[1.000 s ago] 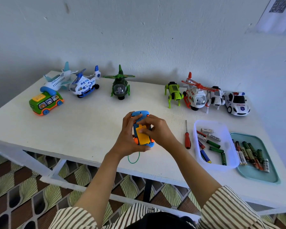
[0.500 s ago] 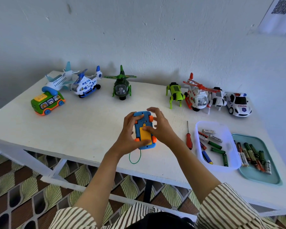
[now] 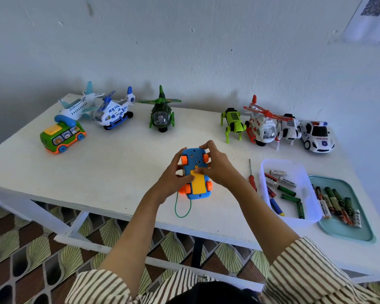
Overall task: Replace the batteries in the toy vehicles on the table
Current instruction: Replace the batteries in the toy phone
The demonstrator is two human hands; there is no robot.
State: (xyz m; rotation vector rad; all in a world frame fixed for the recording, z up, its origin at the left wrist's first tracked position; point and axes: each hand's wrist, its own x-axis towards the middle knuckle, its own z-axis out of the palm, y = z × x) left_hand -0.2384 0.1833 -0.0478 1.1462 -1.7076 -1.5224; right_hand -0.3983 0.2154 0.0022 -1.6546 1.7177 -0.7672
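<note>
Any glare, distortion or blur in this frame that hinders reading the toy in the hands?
Head view: wide-angle bowing curves the edges of the table; the clear battery tub blooms bluish-white at its rim; the upturned blue toy car is evenly lit and fairly sharp; the wall poster at top right is blurred.

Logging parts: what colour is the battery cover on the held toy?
Yellow cover on the blue toy; head view.
</note>
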